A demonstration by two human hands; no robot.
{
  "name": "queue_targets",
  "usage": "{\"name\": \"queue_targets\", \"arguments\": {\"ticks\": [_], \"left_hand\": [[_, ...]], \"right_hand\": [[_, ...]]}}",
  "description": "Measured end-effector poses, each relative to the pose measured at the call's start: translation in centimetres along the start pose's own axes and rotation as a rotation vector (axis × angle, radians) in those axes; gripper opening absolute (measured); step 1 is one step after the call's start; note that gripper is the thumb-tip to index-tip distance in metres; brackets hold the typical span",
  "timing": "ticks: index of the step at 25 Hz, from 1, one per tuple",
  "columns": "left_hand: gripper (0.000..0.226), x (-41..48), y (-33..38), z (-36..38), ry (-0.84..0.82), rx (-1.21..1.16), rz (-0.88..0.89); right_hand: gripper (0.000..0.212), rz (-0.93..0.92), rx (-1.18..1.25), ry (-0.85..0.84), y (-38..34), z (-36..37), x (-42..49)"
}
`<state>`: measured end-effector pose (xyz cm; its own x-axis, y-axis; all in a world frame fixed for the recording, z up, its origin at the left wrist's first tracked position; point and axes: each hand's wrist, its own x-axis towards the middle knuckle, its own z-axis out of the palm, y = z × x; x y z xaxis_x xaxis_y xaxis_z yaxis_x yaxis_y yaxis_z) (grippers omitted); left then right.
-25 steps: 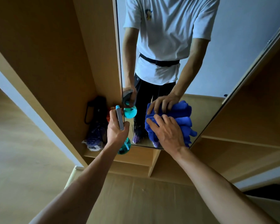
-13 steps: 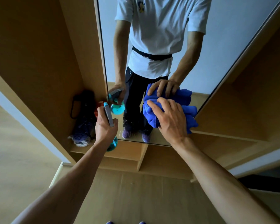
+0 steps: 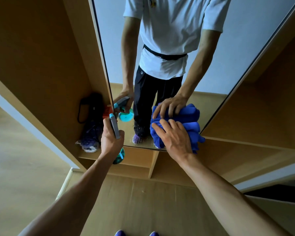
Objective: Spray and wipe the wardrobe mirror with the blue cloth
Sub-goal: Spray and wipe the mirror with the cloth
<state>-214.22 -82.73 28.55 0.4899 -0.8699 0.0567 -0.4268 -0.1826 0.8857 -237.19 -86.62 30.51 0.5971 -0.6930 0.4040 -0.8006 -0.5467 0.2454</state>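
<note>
My right hand lies flat on the cloth, pressing it against the mirror near its bottom right corner. My left hand holds the bottle left of it, before the mirror's bottom left edge. Further left, a bag sits on the shelf.

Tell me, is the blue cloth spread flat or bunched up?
Bunched up: the blue cloth shows thick rolled folds under the right hand, which presses it low on the wardrobe mirror.

surface: wardrobe shelf | on it: black strapped item, purple bundle
</note>
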Motion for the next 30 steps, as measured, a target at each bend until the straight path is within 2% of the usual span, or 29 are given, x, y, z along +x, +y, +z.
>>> {"name": "queue_targets", "arguments": {"ticks": [4,10,16,23,30], "left_hand": [[0.038,-0.3,-0.1,-0.3,-0.017,0.009,0.008],[0.046,-0.6,0.4,0.1,0.0,0.004,-0.024],[0.037,-0.7,0.2,0.6,0.037,0.01,-0.002],[0.035,-0.8,0.0,0.7,0.04,0.019,0.021],[0.037,-1.1,0.3,0.8,0.046,0.0,0.008]], "right_hand": [[0.069,0.068,0.062,0.07,1.9,-2.3,-0.1],[0.064,0.114,0.026,0.173,5.1,-4.3,-0.6],[0.063,0.076,-0.002,0.157,4.7,-2.8,-1.0],[0.056,0.035,0.024,0.014,3.9,1.4,-3.9],[0.064,0.119,0.064,0.147,6.5,-2.7,-2.8]]}}
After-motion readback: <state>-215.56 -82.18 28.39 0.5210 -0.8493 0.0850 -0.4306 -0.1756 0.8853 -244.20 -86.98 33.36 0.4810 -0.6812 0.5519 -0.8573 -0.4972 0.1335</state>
